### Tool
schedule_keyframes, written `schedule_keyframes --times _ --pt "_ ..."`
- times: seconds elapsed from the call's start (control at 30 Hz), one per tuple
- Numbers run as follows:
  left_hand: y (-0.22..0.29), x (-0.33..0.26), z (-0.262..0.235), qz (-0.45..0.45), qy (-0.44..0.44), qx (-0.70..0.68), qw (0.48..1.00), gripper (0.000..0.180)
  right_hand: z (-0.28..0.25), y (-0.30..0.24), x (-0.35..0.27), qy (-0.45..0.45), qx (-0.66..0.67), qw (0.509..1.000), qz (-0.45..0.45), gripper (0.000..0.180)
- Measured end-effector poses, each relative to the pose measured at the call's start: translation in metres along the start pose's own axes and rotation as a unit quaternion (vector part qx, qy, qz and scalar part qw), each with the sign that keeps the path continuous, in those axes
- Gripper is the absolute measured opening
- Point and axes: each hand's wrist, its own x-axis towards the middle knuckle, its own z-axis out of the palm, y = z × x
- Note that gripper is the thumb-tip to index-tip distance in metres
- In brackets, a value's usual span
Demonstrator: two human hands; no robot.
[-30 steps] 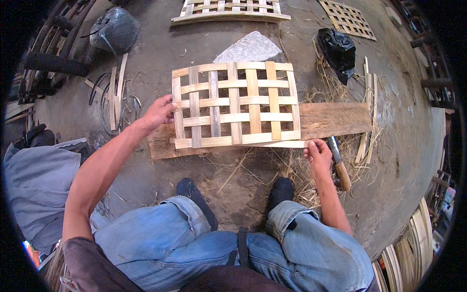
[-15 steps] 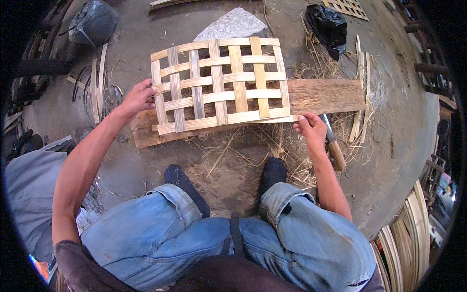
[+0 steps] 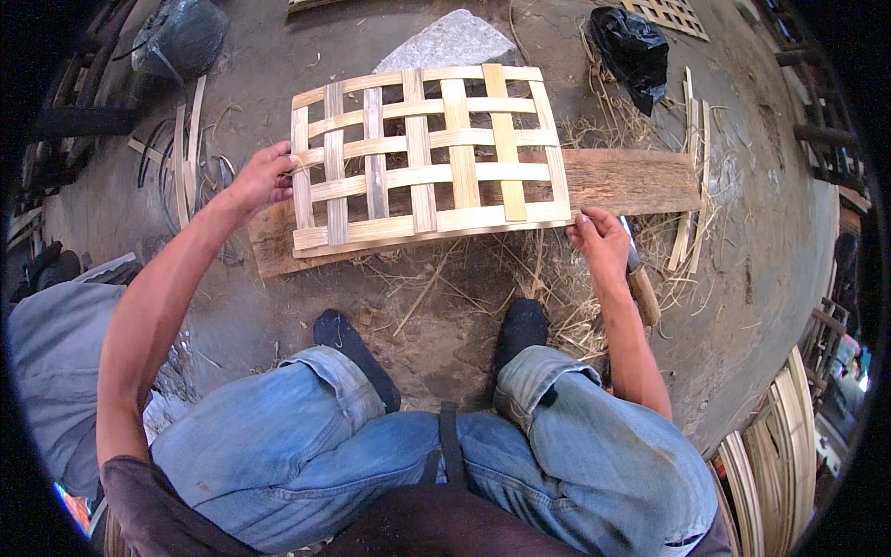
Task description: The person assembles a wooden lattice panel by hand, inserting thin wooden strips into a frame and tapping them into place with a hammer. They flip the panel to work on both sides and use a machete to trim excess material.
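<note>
A woven lattice panel point(image 3: 417, 158) of flat pale strips, probably bamboo, is held tilted over a rough wooden board point(image 3: 636, 181) on the ground. Square gaps show between its strips, a few of which are greyer. My left hand point(image 3: 264, 178) grips the panel's left edge, thumb against the outer strip and fingers curled. At the lower right corner, my right hand point(image 3: 601, 243) has thumb and fingers pinched on the edge. Another pale strip edge shows just under the panel's lower border. Beside my right hand lies a knife with a wooden handle point(image 3: 644, 295), its blade partly hidden.
Beyond the panel lies a grey stone slab point(image 3: 450, 42). A black plastic bag point(image 3: 631, 56) and another lattice panel point(image 3: 673, 17) are at far right. Loose strips lie left point(image 3: 193, 153) and right point(image 3: 691, 167). Fibre shavings point(image 3: 580, 325) litter the ground by my feet.
The panel has shifted slightly right and away from me. The strip end that stuck out past its lower right corner now sits nearly level with it. Both hands keep their hold.
</note>
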Motion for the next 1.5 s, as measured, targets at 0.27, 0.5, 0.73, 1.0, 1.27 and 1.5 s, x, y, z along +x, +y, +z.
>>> schedule_keyframes --times 0.27,0.5,0.73,1.0,1.27,1.5 --pt "0.007 -0.01 0.012 0.001 0.023 0.013 1.0 0.027 0.011 -0.006 0.017 0.006 -0.112 0.992 -0.051 0.017" --pt "0.003 -0.006 0.013 0.007 0.02 0.023 1.0 0.027 0.008 -0.007 0.017 -0.036 -0.198 0.969 -0.141 0.025" --pt "0.002 -0.005 0.02 0.002 0.026 0.038 0.999 0.028 0.004 -0.019 0.018 -0.086 -0.26 0.951 -0.146 0.032" --pt "-0.001 -0.006 0.022 0.027 0.04 0.058 0.997 0.035 0.0 -0.025 0.022 -0.126 -0.3 0.934 -0.145 0.035" --pt "0.001 -0.002 0.016 0.006 0.01 0.084 0.996 0.04 -0.007 -0.028 0.03 -0.148 -0.328 0.917 -0.174 0.035" --pt "-0.007 0.006 0.011 0.011 0.006 0.075 0.997 0.036 -0.017 -0.039 0.031 -0.144 -0.36 0.9 -0.197 0.031"
